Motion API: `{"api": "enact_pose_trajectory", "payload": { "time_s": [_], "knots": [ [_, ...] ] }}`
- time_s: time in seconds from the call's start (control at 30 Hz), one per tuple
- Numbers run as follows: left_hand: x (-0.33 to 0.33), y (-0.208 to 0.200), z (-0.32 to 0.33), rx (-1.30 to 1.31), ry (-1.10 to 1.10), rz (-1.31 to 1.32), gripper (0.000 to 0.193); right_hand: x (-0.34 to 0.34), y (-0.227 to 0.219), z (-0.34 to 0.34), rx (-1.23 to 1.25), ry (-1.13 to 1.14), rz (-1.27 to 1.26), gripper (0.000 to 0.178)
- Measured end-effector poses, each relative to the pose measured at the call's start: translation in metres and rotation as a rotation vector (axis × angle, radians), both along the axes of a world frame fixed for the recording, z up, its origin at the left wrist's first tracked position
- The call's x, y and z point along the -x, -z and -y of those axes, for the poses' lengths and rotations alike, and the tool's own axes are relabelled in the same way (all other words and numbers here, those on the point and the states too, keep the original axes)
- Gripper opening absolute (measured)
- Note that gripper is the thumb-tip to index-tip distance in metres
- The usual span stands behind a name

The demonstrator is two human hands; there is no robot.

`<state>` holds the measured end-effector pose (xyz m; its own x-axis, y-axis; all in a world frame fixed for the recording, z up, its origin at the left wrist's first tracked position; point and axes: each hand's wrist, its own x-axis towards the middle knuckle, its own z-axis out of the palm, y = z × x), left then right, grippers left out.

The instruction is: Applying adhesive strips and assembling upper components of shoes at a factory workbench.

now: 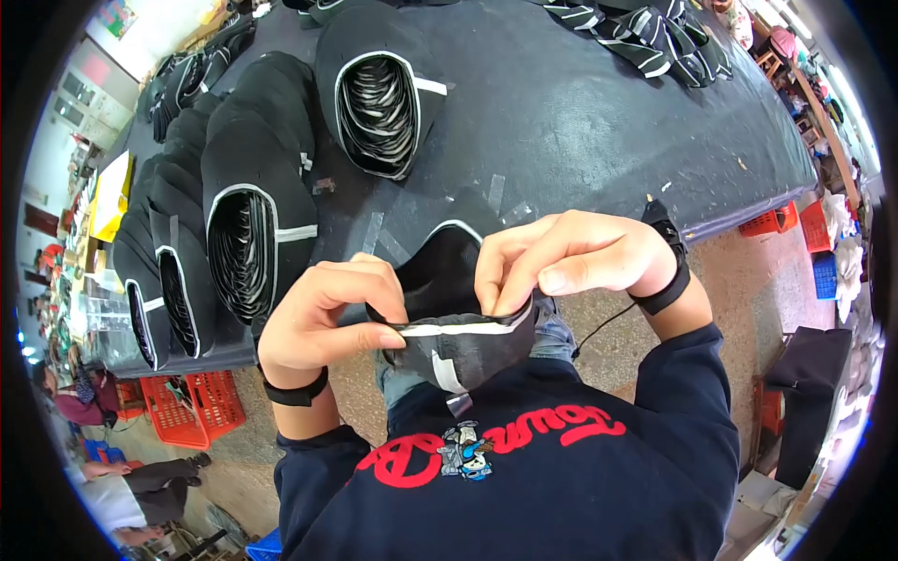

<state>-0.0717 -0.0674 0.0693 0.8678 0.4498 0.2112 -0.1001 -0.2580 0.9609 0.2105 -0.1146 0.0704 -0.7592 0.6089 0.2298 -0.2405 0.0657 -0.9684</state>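
Note:
A black fabric piece with white edging (486,353) is held in front of my chest, at the near edge of the table. It bends into an open loop, and a short white tab hangs from its near side. My left hand (327,318) pinches the left end of the edging between thumb and fingers. On the other side, my right hand (575,254) is closed on the right part of the rim, its fingertips reaching inside the loop. The far side of the piece rests against the table edge.
Nested stacks of similar black pieces (253,168) stand along the left of the dark-covered table (561,122), another stack (374,103) behind them. Loose black-and-white pieces (645,37) lie at the far right. A red basket (196,407) sits on the floor at left, near another person (140,496).

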Motion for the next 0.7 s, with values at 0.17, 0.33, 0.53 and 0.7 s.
{"api": "enact_pose_trajectory", "payload": {
  "time_s": [0.17,0.33,0.53,0.7],
  "knots": [
    [0.002,-0.029,-0.012,-0.398,-0.115,-0.138,0.017,0.002,-0.025,-0.009,-0.407,0.123,0.225,0.011],
    [-0.004,-0.066,-0.008,-0.882,-0.496,-0.074,0.017,0.009,-0.061,-0.013,-1.065,0.6,0.353,0.018],
    [-0.007,-0.067,-0.051,-1.252,-0.743,-0.081,0.013,0.008,-0.063,-0.067,-1.392,0.807,0.432,0.021],
    [-0.01,-0.009,-0.075,-1.228,-0.664,-0.321,0.012,0.02,0.005,-0.109,-1.265,0.658,0.552,0.008]
  ]
}}
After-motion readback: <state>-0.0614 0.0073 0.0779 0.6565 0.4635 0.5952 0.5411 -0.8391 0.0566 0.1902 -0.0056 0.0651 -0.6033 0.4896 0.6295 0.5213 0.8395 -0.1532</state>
